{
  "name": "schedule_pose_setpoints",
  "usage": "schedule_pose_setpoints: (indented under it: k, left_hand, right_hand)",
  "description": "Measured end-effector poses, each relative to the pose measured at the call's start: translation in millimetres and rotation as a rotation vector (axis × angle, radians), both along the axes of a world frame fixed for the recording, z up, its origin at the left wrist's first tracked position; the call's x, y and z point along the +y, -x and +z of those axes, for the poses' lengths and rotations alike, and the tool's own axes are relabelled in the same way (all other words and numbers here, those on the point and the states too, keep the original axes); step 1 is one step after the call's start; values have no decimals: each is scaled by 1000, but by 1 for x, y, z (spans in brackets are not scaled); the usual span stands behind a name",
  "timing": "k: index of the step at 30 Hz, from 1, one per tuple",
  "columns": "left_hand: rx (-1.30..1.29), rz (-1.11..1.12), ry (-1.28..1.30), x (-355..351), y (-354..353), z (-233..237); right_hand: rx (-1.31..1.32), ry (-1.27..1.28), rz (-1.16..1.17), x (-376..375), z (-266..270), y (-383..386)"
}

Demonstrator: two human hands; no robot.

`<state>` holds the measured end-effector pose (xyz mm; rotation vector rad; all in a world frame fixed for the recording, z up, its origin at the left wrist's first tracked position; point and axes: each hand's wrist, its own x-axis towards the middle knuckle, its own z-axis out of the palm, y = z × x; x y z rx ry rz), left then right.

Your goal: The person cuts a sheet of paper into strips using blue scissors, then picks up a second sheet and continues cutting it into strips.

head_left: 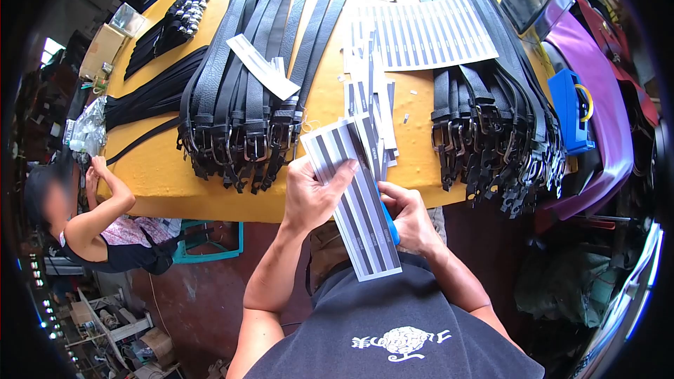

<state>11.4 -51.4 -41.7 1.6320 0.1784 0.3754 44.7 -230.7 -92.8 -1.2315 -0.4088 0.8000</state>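
Both our forearms angle inward; our left hand [316, 193] pinches a striped sheet [361, 214] by the table's [274, 212] near edge, our right hand [413, 221] grips scissors [391, 228]. The far-left clear box's [128, 21] contents are unclear.

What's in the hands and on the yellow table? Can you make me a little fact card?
left hand: holds a long grey-and-white striped sheet
right hand: holds a blue-handled tool, maybe scissors, at the sheet's edge
yellow-covered table: two bunches of black belts with metal buckles, one left, one right
loose papers: narrow striped strips between the bunches; wide striped sheet beyond them
far left: another person beside the table
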Motion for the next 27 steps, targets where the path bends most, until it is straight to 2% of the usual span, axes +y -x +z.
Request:
schedule_pose_setpoints:
  k: [5,9,13,27]
  left_hand:
    - [-65,0,133,5,-8,12]
    - [-4,-3,1,15,-17,16]
    - [-3,-41,-12,10,-16,9]
    - [60,-47,72,2,-9,5]
  right_hand:
    - [27,9,5,-2,2,0]
    - [1,23,9,-3,-3,2]
    - [-47,21,16,-2,-1,1]
    - [-77,22,0,6,6,-3]
